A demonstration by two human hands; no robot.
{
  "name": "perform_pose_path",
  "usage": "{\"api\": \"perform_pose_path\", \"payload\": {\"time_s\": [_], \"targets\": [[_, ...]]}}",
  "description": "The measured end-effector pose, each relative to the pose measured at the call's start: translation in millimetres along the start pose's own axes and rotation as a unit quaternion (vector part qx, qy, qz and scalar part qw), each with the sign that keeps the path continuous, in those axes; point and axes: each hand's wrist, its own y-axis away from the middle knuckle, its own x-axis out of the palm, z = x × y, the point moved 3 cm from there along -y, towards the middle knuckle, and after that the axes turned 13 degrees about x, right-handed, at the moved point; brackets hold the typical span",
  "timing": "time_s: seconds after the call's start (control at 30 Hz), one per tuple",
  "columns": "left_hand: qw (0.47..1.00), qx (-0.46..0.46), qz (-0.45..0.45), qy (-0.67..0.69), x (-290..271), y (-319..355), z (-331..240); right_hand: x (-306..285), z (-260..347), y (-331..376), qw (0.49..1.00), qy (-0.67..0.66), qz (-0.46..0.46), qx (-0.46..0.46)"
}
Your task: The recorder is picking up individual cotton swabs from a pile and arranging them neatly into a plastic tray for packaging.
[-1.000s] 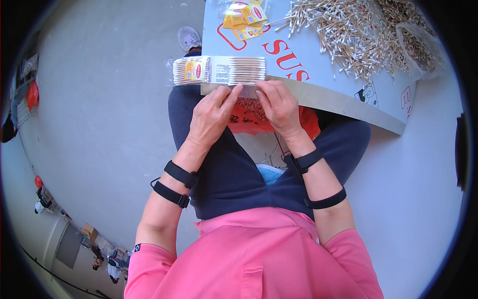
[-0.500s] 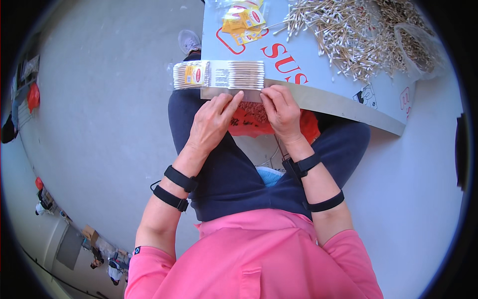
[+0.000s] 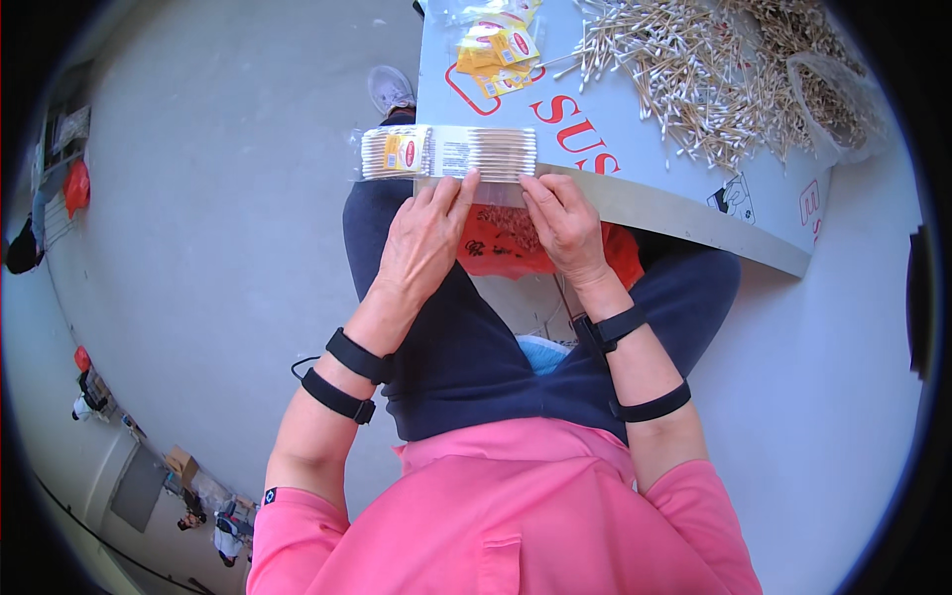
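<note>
A flat clear packet of cotton swabs (image 3: 502,151) lies across the near left corner of the table, its left end jutting past the edge. Swabs lie side by side at both ends, with a yellow card (image 3: 402,152) over the left group and a pale printed strip between them. My left hand (image 3: 426,236) is at the packet's near edge, index finger stretched along it and the other fingers bent. At the packet's near right corner, the thumb and fingers of my right hand (image 3: 570,226) are pinched together. What lies under the fingertips is partly hidden.
A big heap of loose cotton swabs (image 3: 709,89) covers the far right of the grey table (image 3: 654,193), beside a clear plastic bag (image 3: 843,109). Several yellow cards (image 3: 501,50) lie at the far left. Below the near edge, a red bag (image 3: 496,248) sits between my legs.
The packet and table appear slightly farther right in the picture. Both hands stay at the packet's near edge, the left index fingertip now a little nearer the swabs.
</note>
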Motion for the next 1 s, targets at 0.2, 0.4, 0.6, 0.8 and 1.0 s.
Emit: {"api": "perform_pose_path", "payload": {"time_s": [0.2, 0.4, 0.6, 0.8, 1.0], "targets": [[1.0, -0.009, -0.018, 0.011, 1.8, 2.9, 1.5, -4.2, -0.8, -7.5, 0.997, -0.051, -0.028, 0.056], [0.99, -0.037, -0.126, 0.05, -6.3, -28.1, -2.2, -12.7, -18.0, -41.7, 0.985, -0.078, -0.025, 0.151], [0.99, -0.067, -0.116, 0.049, 20.3, -48.6, -0.7, -8.7, -21.5, -56.0, 0.987, -0.08, 0.036, 0.137], [0.99, -0.062, -0.102, 0.077, 18.3, -44.5, 4.5, -11.9, -19.3, -37.6, 0.966, -0.147, -0.093, 0.191], [1.0, -0.017, -0.006, 0.018, 29.9, -44.9, -2.9, -4.6, -15.9, -38.4, 0.989, -0.064, -0.046, 0.126]]}}
